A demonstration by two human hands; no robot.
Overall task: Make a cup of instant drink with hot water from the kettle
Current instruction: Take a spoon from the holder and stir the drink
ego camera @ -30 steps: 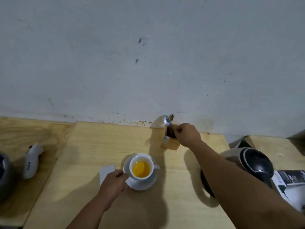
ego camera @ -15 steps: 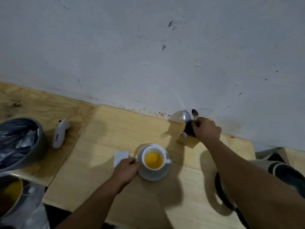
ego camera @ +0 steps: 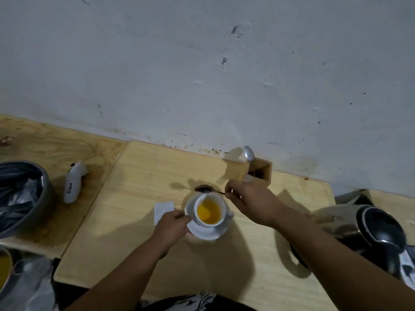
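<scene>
A white cup (ego camera: 221,217) holding orange-yellow liquid stands on a white saucer (ego camera: 207,232) in the middle of the light wooden table (ego camera: 143,173). My left hand (ego camera: 171,226) grips the saucer's left rim. My right hand (ego camera: 249,199) pinches the handle of a small metal spoon (ego camera: 205,189), whose bowl hovers just beyond the cup's far rim. A steel kettle with a black lid (ego camera: 368,227) stands at the right, partly behind my right forearm.
A wooden cutlery holder (ego camera: 260,172) with another spoon stands against the wall. A white sachet (ego camera: 163,209) lies left of the saucer. A white handheld device (ego camera: 73,185) and a lined metal bin (ego camera: 20,196) sit on the left board.
My right hand left the cutlery holder with a spoon and came toward the cup. My left hand stayed on the saucer. The camera tilted and shifted.
</scene>
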